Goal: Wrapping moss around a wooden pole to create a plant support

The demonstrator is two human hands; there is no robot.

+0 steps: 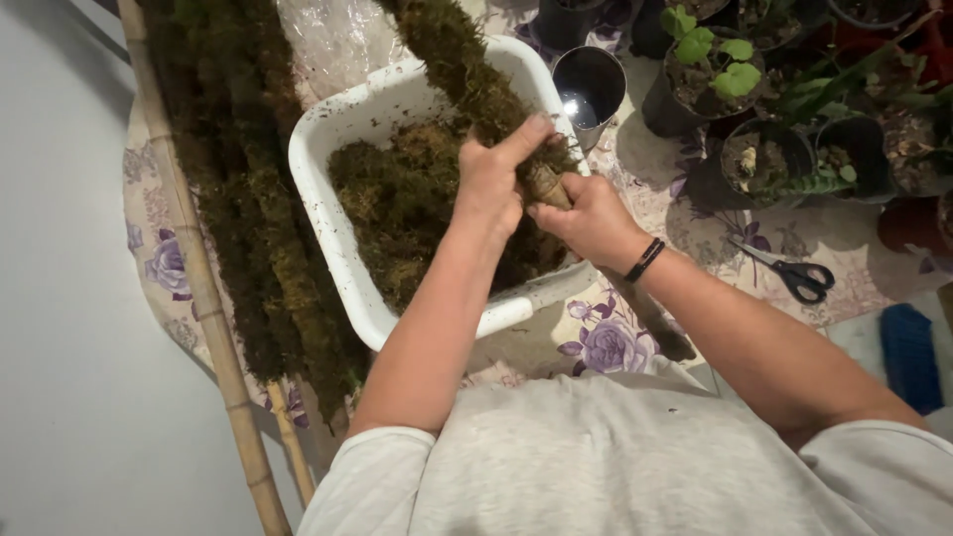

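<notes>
Over a white plastic tub (328, 189) set on a floral-patterned cloth (606, 342), I see both hands closed around one moss-covered pole (462, 60). My left hand (491, 179) wraps the lower end of the moss, thumb stretched across it; my right hand (591, 218), a dark band at the wrist, grips the bare wooden end (548, 186) just below. The pole slants up and away from the hands, over the tub and out of the top of the frame.

The tub holds a loose bed of brown-green moss (397, 208) that covers most of its floor. Beyond its far corner stands a dark metal cup (589, 84), its inside shiny; I cannot tell whether anything is in it. To the right, several dark pots (764, 164) sit close together, some with green-leaved plants (710, 55), others showing only soil, and several cut off by the edge. Black-handled scissors (794, 273) lie on the cloth near them.

Left of the tub, more moss-wrapped poles (258, 199) lie side by side, with bare bamboo canes (208, 298) beside them; their ends run out of view. A blue object (908, 352) at the right edge is too partial to identify. My arms hide the tub's near right rim.
</notes>
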